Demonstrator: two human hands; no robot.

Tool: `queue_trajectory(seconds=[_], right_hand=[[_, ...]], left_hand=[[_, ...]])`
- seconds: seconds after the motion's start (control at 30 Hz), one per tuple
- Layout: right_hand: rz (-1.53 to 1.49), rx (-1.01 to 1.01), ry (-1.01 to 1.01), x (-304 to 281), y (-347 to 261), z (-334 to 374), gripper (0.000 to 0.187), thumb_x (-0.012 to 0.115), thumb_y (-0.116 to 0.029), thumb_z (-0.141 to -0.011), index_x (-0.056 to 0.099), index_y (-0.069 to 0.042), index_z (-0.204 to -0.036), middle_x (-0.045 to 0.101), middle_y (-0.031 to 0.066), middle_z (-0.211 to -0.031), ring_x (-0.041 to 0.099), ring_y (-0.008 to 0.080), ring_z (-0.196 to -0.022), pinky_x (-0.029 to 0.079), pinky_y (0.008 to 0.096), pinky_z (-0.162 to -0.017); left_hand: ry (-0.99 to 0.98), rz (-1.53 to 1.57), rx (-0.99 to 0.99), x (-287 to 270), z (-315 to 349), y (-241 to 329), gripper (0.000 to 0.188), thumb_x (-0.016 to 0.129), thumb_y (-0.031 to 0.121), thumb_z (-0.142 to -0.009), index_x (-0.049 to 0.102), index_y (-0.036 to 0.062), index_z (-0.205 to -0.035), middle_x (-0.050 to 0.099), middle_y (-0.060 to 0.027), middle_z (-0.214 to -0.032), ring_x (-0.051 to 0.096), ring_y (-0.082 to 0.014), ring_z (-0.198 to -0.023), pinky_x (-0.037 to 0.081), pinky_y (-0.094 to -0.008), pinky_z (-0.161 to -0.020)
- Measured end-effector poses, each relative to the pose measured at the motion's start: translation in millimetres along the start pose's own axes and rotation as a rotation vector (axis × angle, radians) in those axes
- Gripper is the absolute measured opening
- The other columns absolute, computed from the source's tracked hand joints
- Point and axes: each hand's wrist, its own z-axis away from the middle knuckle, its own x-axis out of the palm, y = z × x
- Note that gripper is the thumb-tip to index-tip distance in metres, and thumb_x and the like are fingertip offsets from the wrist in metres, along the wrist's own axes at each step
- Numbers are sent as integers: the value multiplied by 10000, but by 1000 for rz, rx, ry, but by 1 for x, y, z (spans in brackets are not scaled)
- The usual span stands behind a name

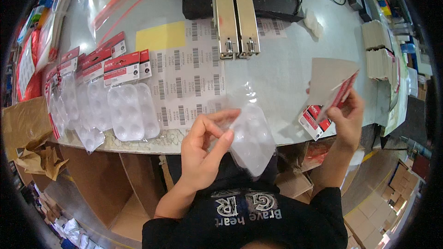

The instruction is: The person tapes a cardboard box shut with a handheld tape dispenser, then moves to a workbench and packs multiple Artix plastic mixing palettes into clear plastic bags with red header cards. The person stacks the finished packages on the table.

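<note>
Head: held palette (254, 137), pale table (286, 78), cardboard boxes (94, 175) below.

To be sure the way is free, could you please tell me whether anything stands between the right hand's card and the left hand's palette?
Nothing visible blocks the held card from the bagged palette; a printed card by the right hand lies at the table's edge.

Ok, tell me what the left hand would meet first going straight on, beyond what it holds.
Past the bagged white tray it holds, the left hand would likely meet the pale metal bars, though depth is unclear.
</note>
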Motion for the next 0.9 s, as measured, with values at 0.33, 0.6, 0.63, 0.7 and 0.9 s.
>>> queue_trajectory(seconds=[0.33, 0.6, 0.63, 0.7, 0.9], right_hand=[[384, 126, -681, 40, -29, -26, 400, 798, -176, -718, 612, 42, -997, 652, 99, -790, 588, 119, -658, 481, 257, -647], [396, 64, -654, 44, -24, -18, 344, 781, -155, -731, 615, 28, -969, 649, 123, -722, 605, 159, -609, 483, 266, -622], [411, 50, -654, 44, -24, -18, 342, 780, -157, -732, 615, 27, -970, 646, 124, -709, 603, 168, -595, 482, 268, -614], [441, 26, -660, 44, -26, -18, 340, 778, -159, -733, 616, 24, -970, 638, 126, -689, 598, 180, -574, 480, 273, -601], [441, -15, -707, 42, -27, -19, 338, 779, -169, -733, 615, 16, -963, 620, 121, -667, 583, 186, -551, 472, 274, -587]], left_hand=[[-34, -96, -128, 10, 4, 15, 153, 517, 60, -954, 575, -58, -1033, 692, -117, -960, 606, -70, -852, 472, -195, -755], [-7, -140, -120, 10, 2, 9, 155, 531, 76, -953, 597, -60, -989, 699, -97, -921, 613, -74, -833, 480, -203, -741], [8, -125, -104, 10, 1, 8, 153, 531, 75, -953, 599, -59, -983, 699, -99, -918, 611, -72, -826, 480, -202, -734], [28, -100, -90, 12, 0, 8, 151, 532, 73, -953, 602, -59, -977, 699, -101, -911, 608, -68, -814, 480, -199, -724], [41, -184, -79, 12, 3, 10, 146, 566, 79, -936, 628, -50, -963, 683, -61, -826, 565, -46, -737, 448, -180, -658]])
